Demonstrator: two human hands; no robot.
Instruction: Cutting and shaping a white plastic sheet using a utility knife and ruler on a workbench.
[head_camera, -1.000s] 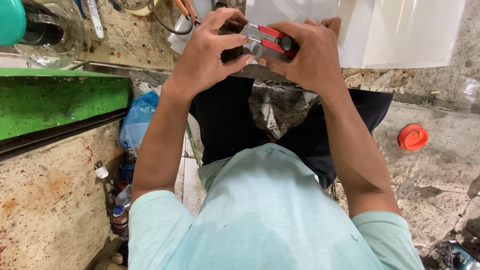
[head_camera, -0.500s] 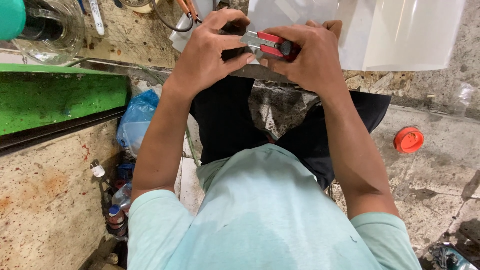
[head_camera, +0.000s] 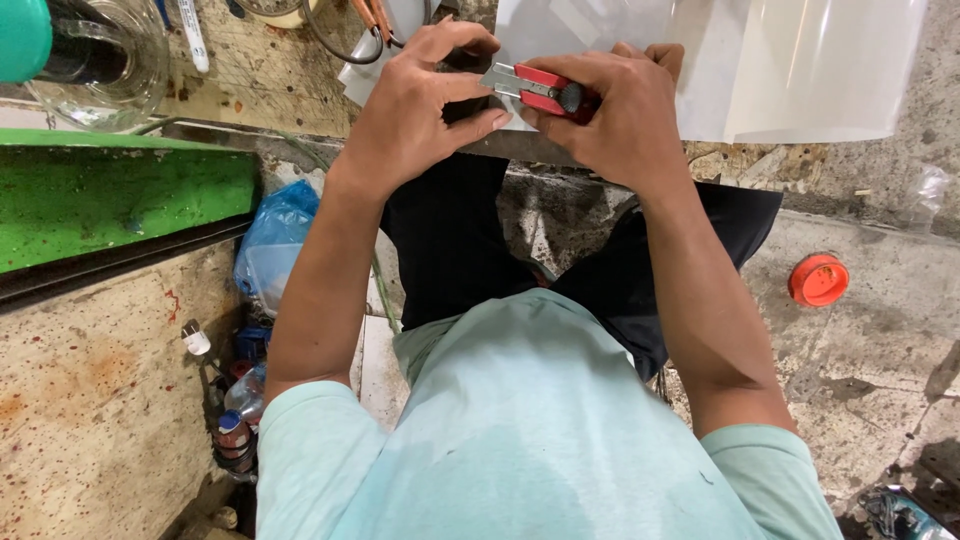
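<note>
A red and black utility knife (head_camera: 541, 92) with a grey metal front end lies across my right hand (head_camera: 612, 118), which grips its body. My left hand (head_camera: 415, 110) pinches the grey front end of the knife between thumb and fingers. Both hands are held over the near edge of a white sheet (head_camera: 720, 60) lying on the worktop. My own lap in dark trousers and pale green shirt fills the lower part of the view.
A green board (head_camera: 110, 195) lies at the left, with a clear glass jar (head_camera: 95, 60) and a teal lid behind it. An orange cap (head_camera: 818, 280) sits on the stone floor at right. Blue plastic bags (head_camera: 275, 240) and small bottles (head_camera: 235, 420) crowd the gap by my left leg.
The hands with the knife have shifted slightly left and nearer in view. The grips look the same.
</note>
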